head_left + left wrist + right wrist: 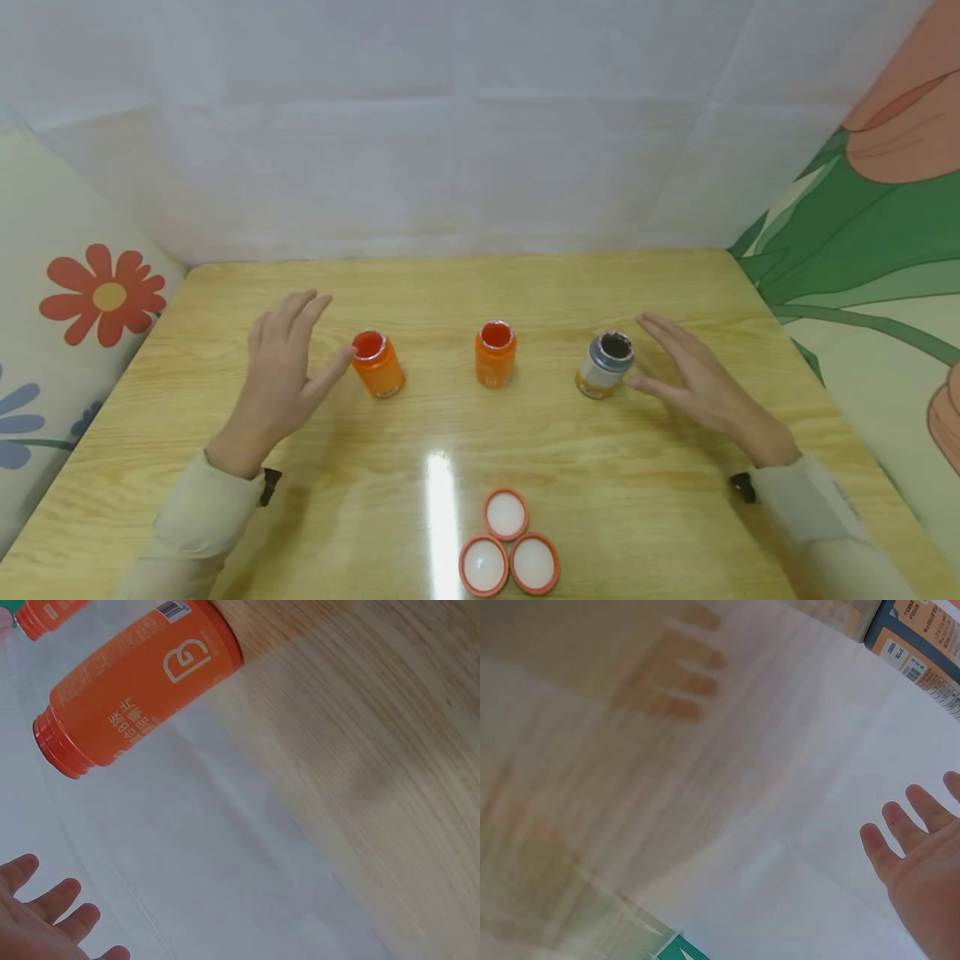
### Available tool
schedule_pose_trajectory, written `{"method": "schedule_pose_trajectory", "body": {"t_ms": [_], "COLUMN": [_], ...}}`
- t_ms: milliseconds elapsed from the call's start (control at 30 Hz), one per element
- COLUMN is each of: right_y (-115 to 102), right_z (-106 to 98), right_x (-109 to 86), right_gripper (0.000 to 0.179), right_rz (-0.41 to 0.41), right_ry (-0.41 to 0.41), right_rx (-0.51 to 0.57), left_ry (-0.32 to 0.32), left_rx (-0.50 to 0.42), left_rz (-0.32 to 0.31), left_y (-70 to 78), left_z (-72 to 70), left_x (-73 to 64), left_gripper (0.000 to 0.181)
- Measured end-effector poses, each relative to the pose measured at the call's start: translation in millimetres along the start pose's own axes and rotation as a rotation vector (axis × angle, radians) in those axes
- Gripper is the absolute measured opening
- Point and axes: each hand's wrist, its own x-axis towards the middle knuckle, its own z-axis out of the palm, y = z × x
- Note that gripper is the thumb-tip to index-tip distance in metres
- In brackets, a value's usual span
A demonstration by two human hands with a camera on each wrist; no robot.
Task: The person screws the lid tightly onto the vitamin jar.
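Three uncapped bottles stand in a row on the wooden table: an orange bottle (380,372) at left, a second orange bottle (495,364) in the middle, and a grey bottle (600,371) with a pale and orange label at right. My left hand (281,371) hovers beside the left bottle, fingers spread. Its thumb tip overlaps that bottle's rim in the head view; whether it touches, I cannot tell. To the right of the grey bottle is my right hand (701,383), fingers extended and holding nothing. Printed lettering covers the orange bottle (142,690) in the left wrist view.
Three round lids with orange rims and white insides lie together near the front: one lid (506,514) behind, another lid (483,566) front left, a third lid (534,564) front right. A white sheet (450,167) hangs behind the table (637,517); flowered fabric (862,275) flanks it.
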Motion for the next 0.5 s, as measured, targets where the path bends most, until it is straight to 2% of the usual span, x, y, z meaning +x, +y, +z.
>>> {"method": "schedule_pose_trajectory", "body": {"t_ms": [267,500], "right_y": [-3.8,-8.5], "right_z": [1.3,1.8], "right_x": [1.2,6.5], "right_gripper": [0.085,0.093], "right_rz": [0.014,0.023], "right_ry": [-0.032,-0.056], "right_rx": [0.012,0.048], "left_ry": [0.0,-0.01], "left_rx": [-0.006,-0.004], "left_rz": [0.046,0.084], "left_y": [11.5,22.2], "left_z": [0.6,2.2], "left_x": [0.3,2.7], "left_gripper": [0.077,0.074]}}
